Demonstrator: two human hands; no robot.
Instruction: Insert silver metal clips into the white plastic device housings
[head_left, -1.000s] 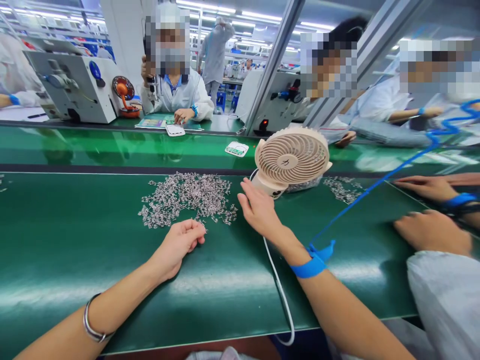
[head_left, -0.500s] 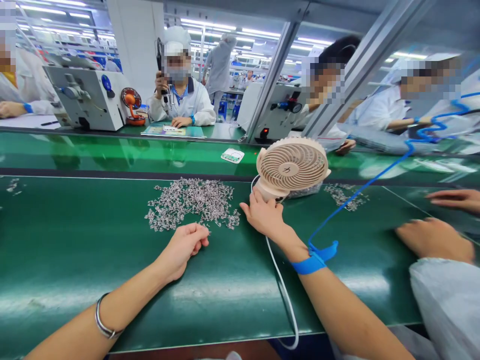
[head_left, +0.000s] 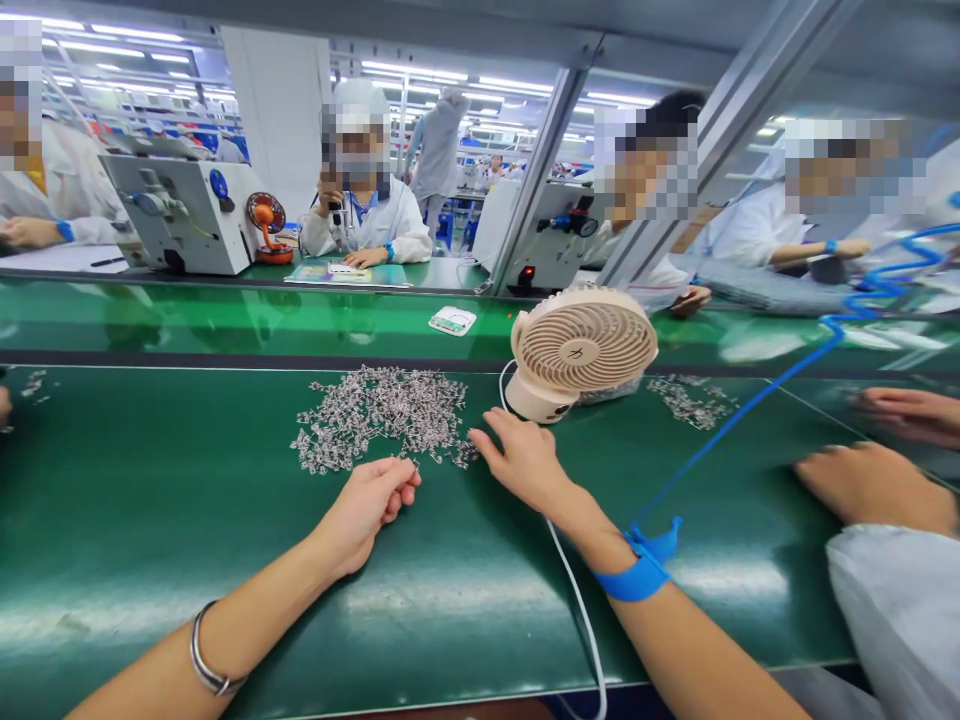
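A heap of small silver metal parts (head_left: 382, 415) lies on the green bench mat (head_left: 150, 520). My left hand (head_left: 367, 505) rests on the mat at the heap's near edge, fingers curled in; whether it pinches a part I cannot see. My right hand (head_left: 525, 460) lies flat with fingers spread, just right of the heap and in front of the beige desk fan (head_left: 581, 345). It holds nothing. A blue wrist strap (head_left: 637, 570) sits on my right wrist, its coiled blue cord (head_left: 757, 395) running up to the right.
The fan's white cable (head_left: 577, 600) runs under my right forearm to the front edge. A smaller pile of parts (head_left: 690, 400) lies right of the fan. A neighbour's hands (head_left: 870, 480) rest at right. A small white tray (head_left: 452, 320) rides the conveyor belt; seated workers and machines stand beyond.
My right hand has come off the fan's base and moved down and slightly left onto the mat beside the heap. My left hand stays put. The white tray on the belt drifted left.
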